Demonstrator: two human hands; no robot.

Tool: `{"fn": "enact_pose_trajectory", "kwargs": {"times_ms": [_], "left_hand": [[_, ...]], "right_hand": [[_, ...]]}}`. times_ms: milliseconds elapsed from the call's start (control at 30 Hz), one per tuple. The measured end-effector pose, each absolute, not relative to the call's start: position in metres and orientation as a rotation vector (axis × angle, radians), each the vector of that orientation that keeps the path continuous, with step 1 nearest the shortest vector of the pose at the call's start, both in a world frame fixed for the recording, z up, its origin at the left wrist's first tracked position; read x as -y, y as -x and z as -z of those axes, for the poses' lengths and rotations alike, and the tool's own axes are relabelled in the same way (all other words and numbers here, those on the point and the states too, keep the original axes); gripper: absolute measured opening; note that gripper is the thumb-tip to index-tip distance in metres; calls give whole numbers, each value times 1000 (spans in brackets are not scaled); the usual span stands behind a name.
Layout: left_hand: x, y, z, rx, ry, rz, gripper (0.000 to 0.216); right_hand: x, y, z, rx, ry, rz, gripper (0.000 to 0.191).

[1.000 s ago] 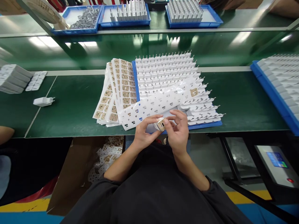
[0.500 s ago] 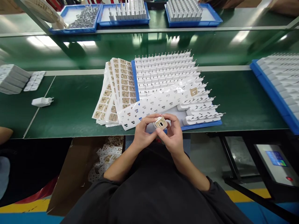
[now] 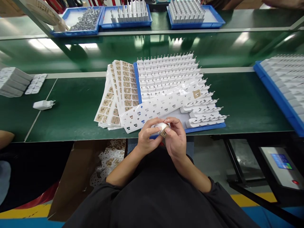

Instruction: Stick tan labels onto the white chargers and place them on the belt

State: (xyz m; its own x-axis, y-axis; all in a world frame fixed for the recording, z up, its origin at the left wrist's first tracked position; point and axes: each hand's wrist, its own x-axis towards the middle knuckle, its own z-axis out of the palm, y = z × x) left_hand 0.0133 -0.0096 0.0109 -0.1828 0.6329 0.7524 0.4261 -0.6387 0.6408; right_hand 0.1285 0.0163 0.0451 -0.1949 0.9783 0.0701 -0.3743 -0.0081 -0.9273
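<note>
Both my hands hold one white charger plug with a tan sticker on its end, just at the near edge of the green table. My left hand grips it from the left with curled fingers. My right hand pinches its tan end from the right. Behind them lies a blue tray filled with rows of white plugs. A white backing sheet with punched holes and one tan sticker drapes over the tray. Sheets of tan stickers fan out to its left.
A single white plug and stacked white parts lie at the left. Another blue tray of plugs sits at the right. Blue trays line the far shelf. A cardboard box with used backing stands under the table. A machine panel is at lower right.
The plug has been turned in my hands, so its tan end now faces down toward me. My right fingers have closed in over that end.
</note>
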Motion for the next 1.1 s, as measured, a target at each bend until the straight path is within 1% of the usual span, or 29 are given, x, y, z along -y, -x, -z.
{"fn": "enact_pose_trajectory", "kwargs": {"times_ms": [267,367,467,533,600,667,700,767,833,900,967,1000,1100], "left_hand": [[9,-12,-10,-1202,-1866,-1956,42],[9,-12,-10,-1172,-1814,-1974,43],[9,-12,-11,-1142,-1781,-1950,41],[9,-13,-12,-1136,-1776,-1928,40],[10,-15,-12,-1136,-1736,-1921,42],[12,-17,-12,-1140,-1687,-1922,43],[12,-18,-11,-1147,-1669,-1919,43],[13,-20,-9,-1170,-1644,-1897,39],[12,-20,-7,-1205,-1568,-1871,38],[12,-20,-7,-1258,-1414,-1878,40],[12,-16,-10,-1311,-1271,-1910,42],[14,-12,-14,-1326,-1229,-1941,43],[25,11,-26,-1347,-1235,-2078,51]], "right_hand": [[-17,-125,-49,1077,823,-1484,9],[-21,-131,-46,1111,766,-1496,13],[-27,-142,-47,1313,716,-1437,16],[-33,-149,-50,1525,720,-1257,12],[-38,-154,-53,1710,709,-952,11],[-41,-156,-54,1813,682,-651,15],[-42,-156,-54,1835,683,-551,16],[-40,-157,-51,1841,685,-476,14],[-34,-160,-48,1812,637,-523,11],[-24,-166,-47,1755,537,-685,7],[-15,-172,-47,1737,471,-987,4],[-12,-174,-45,1763,477,-1180,5],[-6,-161,-27,1961,577,-1784,15]]}}
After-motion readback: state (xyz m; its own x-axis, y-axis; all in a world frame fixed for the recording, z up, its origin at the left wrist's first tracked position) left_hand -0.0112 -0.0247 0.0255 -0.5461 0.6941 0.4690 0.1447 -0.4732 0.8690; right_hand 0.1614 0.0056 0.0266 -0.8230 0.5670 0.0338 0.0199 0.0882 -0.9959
